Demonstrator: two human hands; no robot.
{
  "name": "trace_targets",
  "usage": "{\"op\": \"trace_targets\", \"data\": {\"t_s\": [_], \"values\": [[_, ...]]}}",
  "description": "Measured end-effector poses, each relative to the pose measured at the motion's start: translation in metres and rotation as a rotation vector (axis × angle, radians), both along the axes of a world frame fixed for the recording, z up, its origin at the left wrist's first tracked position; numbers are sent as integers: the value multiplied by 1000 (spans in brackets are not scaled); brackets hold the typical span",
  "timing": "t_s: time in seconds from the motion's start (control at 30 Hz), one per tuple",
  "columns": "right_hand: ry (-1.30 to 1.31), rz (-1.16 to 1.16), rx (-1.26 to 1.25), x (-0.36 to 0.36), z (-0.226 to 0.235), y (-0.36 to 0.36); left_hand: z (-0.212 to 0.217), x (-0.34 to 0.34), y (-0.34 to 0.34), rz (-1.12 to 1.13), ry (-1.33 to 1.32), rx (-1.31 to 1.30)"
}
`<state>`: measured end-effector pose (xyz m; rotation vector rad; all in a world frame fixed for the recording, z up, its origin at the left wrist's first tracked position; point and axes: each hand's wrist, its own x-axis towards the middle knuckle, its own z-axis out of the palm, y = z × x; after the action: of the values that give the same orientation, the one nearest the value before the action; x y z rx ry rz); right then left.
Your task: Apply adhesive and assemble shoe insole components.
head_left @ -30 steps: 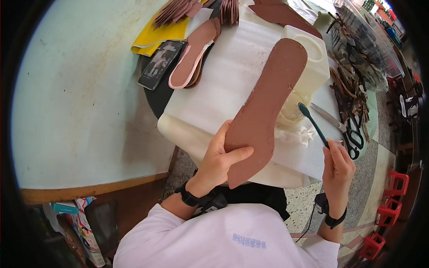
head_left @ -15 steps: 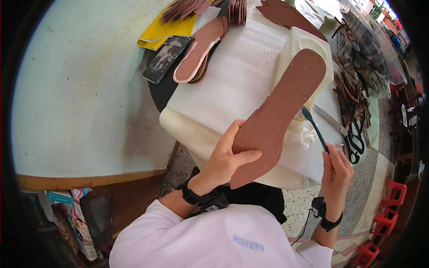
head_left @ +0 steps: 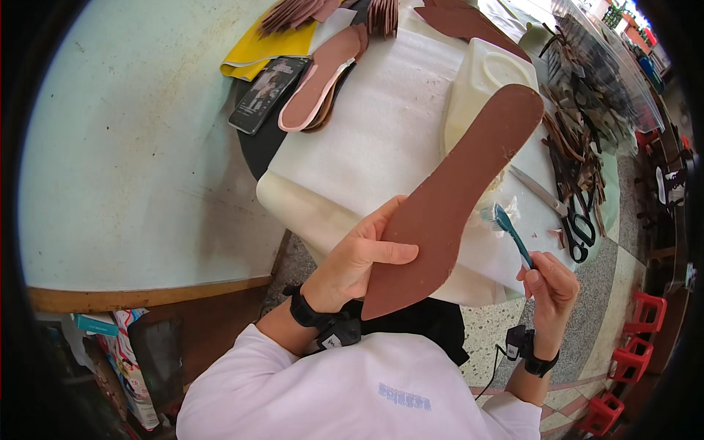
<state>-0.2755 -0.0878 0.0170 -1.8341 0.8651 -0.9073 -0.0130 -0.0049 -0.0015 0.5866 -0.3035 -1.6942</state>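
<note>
My left hand [head_left: 365,253] grips a reddish-brown shoe insole [head_left: 458,198] near its lower end, thumb on the upper face and fingers underneath. The insole slants up to the right, in front of a translucent plastic container [head_left: 482,71]. In my right hand [head_left: 551,286] is the handle of a teal toothbrush [head_left: 516,236]. Its bristles face left, beside the insole's right edge and apart from it. Behind the brush lies a whitish, crumpled residue, partly hidden by the insole. Black-handled scissors [head_left: 563,211] rest on the table to the right of the brush.
Brown strips [head_left: 576,150] are heaped at the right. Stacked insoles [head_left: 323,81], a phone [head_left: 268,95] and yellow material [head_left: 273,44] lie at the far left of the white-covered worktable [head_left: 359,158]. More brown pieces [head_left: 469,28] are behind. Red stools [head_left: 632,359] stand on the floor at right.
The toothbrush has come down from the insole's edge and turned, so its bristles now show. My left hand has lowered the insole's near end slightly and tilted its face.
</note>
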Motion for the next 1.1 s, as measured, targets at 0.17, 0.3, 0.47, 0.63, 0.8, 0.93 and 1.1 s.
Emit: {"op": "trace_targets", "data": {"t_s": [0.17,0.3,0.47,0.63,0.8,0.93,1.1], "values": [[52,25,-45,-1,0,-3,3,-1,2,-16,11,27],[99,-6,-117,3,1,-5,2,0,3,-31,26,30],[-21,-139,-91,3,-5,-9,-1,2,3,-63,46,12],[91,-2,-124,0,1,-8,-1,2,0,-82,46,31],[57,-105,-221,5,-7,-10,1,6,4,-143,33,13],[-65,-233,-158,-1,-10,-13,5,4,4,-143,-55,80],[9,-13,-153,4,-3,-5,8,5,8,-132,-19,150]]}}
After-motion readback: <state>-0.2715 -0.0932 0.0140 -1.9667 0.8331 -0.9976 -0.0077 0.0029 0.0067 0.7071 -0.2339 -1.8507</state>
